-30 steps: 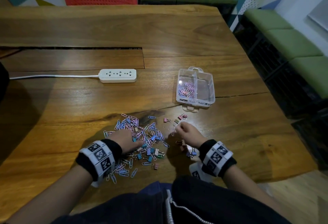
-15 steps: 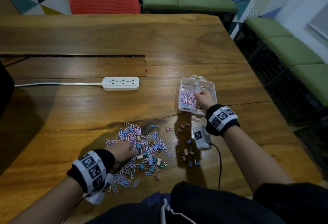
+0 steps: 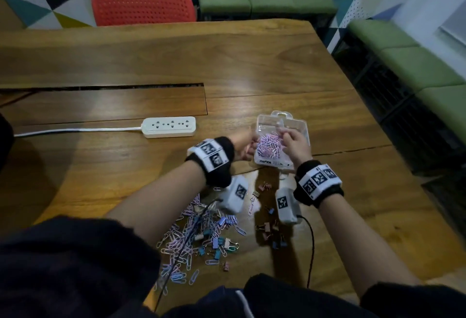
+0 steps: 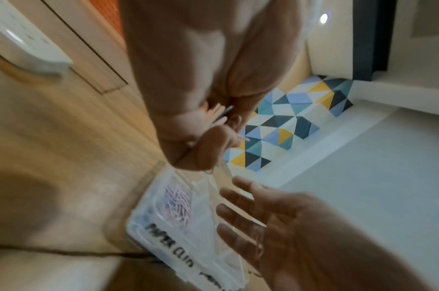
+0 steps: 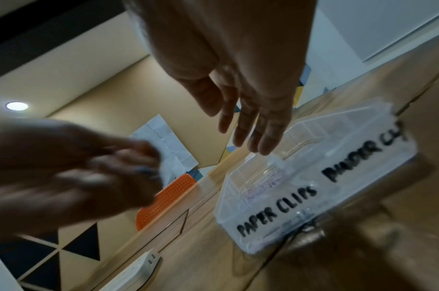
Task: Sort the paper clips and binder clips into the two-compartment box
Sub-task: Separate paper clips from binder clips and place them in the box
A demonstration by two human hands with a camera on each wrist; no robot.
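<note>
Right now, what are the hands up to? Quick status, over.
Left hand pinching paper clips beside the box. Right hand open above it, fingers straight. Paper-clip compartment partly filled; loose pile still on table. Nothing in the way.

A: What is the left hand (image 4: 201, 110) doing?
B: Its curled fingers pinch paper clips (image 4: 223, 116) above the clear box (image 4: 161, 232), marked "PAPER CLIPS".
A: And the other?
B: The right hand (image 4: 275, 222) spreads its straight fingers over the box on the wooden counter (image 4: 63, 157).

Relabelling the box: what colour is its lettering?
Black, on the clear box; clearest from the right wrist.
</note>
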